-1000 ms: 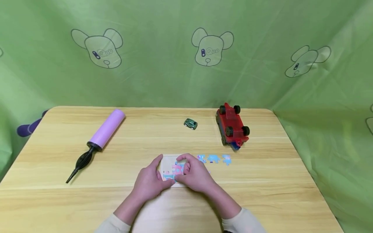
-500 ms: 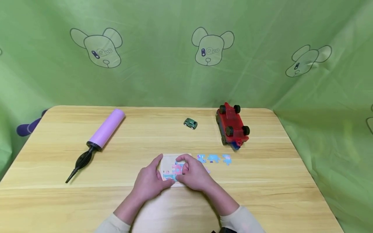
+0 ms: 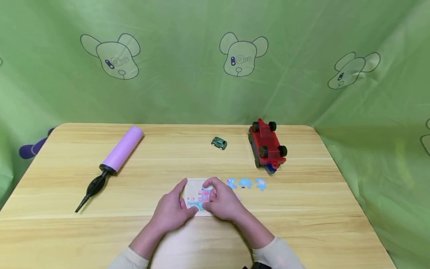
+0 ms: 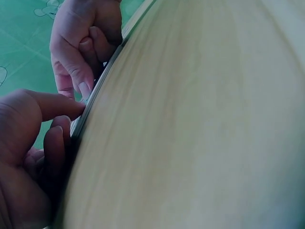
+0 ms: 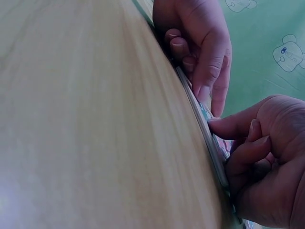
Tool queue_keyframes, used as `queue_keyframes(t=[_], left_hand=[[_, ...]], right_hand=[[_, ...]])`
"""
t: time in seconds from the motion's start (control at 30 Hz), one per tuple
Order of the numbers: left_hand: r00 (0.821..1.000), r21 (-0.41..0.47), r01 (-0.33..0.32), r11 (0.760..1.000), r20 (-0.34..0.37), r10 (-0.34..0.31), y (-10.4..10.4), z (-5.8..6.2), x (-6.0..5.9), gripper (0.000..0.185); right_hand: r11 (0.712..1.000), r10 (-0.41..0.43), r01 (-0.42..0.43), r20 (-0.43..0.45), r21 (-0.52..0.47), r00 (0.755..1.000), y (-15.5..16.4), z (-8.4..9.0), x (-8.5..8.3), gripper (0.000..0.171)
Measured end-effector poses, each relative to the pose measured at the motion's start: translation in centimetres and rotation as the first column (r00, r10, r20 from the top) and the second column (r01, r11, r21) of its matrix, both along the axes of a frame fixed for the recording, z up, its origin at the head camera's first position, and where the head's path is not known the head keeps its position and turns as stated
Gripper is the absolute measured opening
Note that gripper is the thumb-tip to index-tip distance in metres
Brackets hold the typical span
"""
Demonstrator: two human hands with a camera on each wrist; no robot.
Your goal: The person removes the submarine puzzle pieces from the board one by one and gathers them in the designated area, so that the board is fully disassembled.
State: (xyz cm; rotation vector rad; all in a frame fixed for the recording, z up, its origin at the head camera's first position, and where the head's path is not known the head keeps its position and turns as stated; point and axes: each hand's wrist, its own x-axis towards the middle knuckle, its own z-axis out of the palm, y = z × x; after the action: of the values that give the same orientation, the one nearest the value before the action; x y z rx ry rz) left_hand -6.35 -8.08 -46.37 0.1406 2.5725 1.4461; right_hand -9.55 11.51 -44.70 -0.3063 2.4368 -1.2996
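Note:
A small pale puzzle board (image 3: 193,186) lies flat near the middle of the wooden table, its upper left part bare. Pink and blue puzzle pieces (image 3: 203,195) fill its lower part. My left hand (image 3: 170,213) grips the board's left side, index finger at the upper corner and thumb at the lower edge. Over the right side, my right hand (image 3: 224,201) holds the board with curled fingers, its thumb (image 5: 223,126) pressing on the fitted pieces. That hand hides the board's right part. Both thumb tips appear close together in the right wrist view, along with the left hand (image 5: 207,43).
Several loose blue puzzle pieces (image 3: 245,183) lie right of the board, and a pinkish one (image 3: 238,196) shows beside the right hand. Farther back are a green toy car (image 3: 219,143) and an overturned red toy vehicle (image 3: 268,144). A purple hand pump (image 3: 122,149) lies at left.
The left thumb has drawn back slightly to the left along the lower edge. The right hand has shifted a little, uncovering more of the pinkish loose piece. The board stays in place.

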Motion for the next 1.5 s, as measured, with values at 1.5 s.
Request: queue_keyframes(t=[1.5], left_hand=[[1.0, 0.019, -0.011, 1.0, 0.003, 0.011, 0.0, 0.1, 0.1, 0.089]], right_hand=[[0.997, 0.064, -0.061, -0.062, 0.053, 0.996, 0.2, 0.3, 0.2, 0.023]])
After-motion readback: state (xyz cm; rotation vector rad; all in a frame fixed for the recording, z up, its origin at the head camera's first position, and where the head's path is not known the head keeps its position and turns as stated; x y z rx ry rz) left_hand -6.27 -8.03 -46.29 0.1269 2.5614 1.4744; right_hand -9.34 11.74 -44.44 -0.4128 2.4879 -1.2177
